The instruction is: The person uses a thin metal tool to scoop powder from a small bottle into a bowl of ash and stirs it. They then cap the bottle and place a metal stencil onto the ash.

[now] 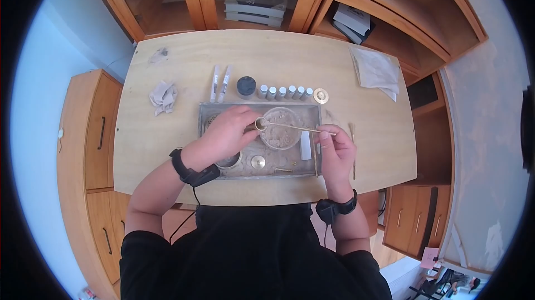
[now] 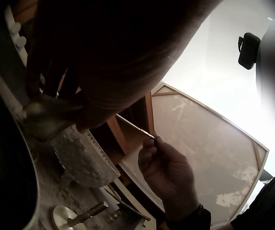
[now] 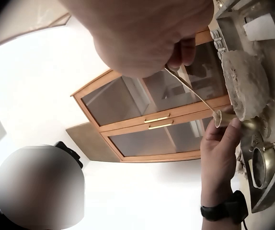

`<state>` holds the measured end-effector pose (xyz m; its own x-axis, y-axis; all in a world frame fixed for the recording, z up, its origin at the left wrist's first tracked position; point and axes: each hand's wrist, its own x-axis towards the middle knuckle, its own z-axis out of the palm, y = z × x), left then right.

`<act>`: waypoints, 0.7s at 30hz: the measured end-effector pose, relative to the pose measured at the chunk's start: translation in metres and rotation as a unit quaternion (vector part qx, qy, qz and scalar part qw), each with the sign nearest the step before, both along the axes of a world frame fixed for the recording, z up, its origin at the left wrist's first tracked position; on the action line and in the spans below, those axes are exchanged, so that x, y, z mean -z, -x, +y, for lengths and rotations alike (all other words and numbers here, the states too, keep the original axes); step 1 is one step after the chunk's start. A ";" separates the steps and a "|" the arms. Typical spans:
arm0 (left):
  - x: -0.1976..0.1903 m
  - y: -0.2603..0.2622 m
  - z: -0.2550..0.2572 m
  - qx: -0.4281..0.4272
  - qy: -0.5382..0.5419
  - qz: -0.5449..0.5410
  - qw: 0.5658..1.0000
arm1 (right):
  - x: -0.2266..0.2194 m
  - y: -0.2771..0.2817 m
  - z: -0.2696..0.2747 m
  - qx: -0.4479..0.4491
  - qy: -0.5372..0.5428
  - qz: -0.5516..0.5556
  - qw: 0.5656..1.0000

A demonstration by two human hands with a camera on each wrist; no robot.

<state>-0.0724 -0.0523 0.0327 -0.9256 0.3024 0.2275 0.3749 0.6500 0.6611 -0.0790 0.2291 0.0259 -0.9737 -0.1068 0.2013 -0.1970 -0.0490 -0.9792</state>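
My left hand grips a small brass cup, tilted with its mouth toward the right hand; in the right wrist view the cup shows between thumb and fingers. My right hand pinches a thin brass rod near its end. The rod's far tip is at the cup's mouth, where it seems to carry some pale material. Just right of the cup, a round bowl with greyish powder sits in the tray. What lies inside the cup cannot be seen.
A grey tray holds a brass disc with a knob, a dark-mouthed pot and a white block. Behind it stand a dark jar, several small vials and two marker-like tubes. Cloths lie left and right.
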 end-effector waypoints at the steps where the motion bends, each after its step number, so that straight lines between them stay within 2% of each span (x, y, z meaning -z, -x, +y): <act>1: 0.000 0.000 0.000 0.000 -0.001 0.002 1.000 | -0.001 0.000 -0.002 -0.016 -0.010 0.019 1.000; 4: 0.000 -0.001 -0.001 0.000 -0.003 0.004 1.000 | -0.006 -0.003 -0.005 -0.022 -0.032 0.059 0.998; 10: 0.001 -0.001 -0.001 -0.003 -0.002 -0.008 1.000 | -0.007 -0.006 0.007 0.034 -0.021 0.026 0.999; 21: -0.001 0.000 0.000 -0.001 -0.002 -0.013 1.000 | 0.007 -0.013 0.037 0.005 -0.097 0.014 0.995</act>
